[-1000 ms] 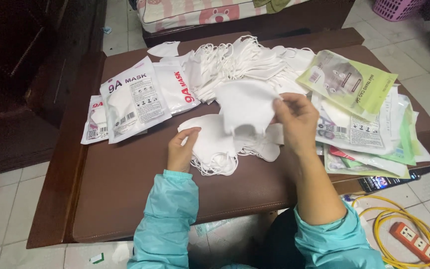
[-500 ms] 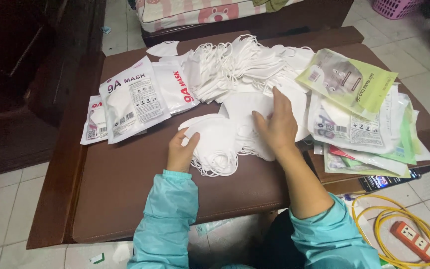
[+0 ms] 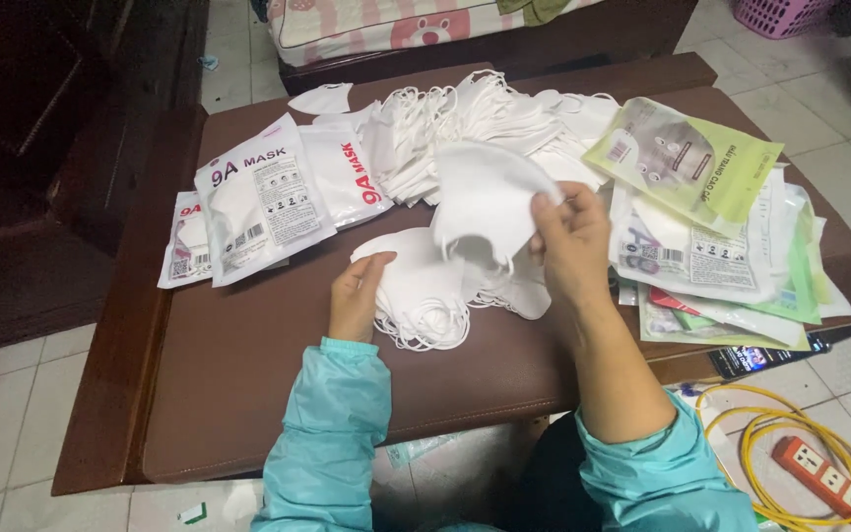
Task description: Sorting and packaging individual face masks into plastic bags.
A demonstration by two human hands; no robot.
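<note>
White mask (image 3: pixel 485 202) is hanging pinched in the right hand (image 3: pixel 571 246), lifted just above the stack (image 3: pixel 424 291). The left hand (image 3: pixel 357 296) is pressing flat, probably steadying the stack; packets (image 3: pixel 263 202) are lying left.

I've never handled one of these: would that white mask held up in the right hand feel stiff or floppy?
Probably soft yet shape-holding: the white mask keeps its folded cup form though the right hand pinches only one edge. Likely very light, since fingertips alone carry it. Its thin ear loops dangle limply, so they may snag on the small mask pile under the left hand.
</note>
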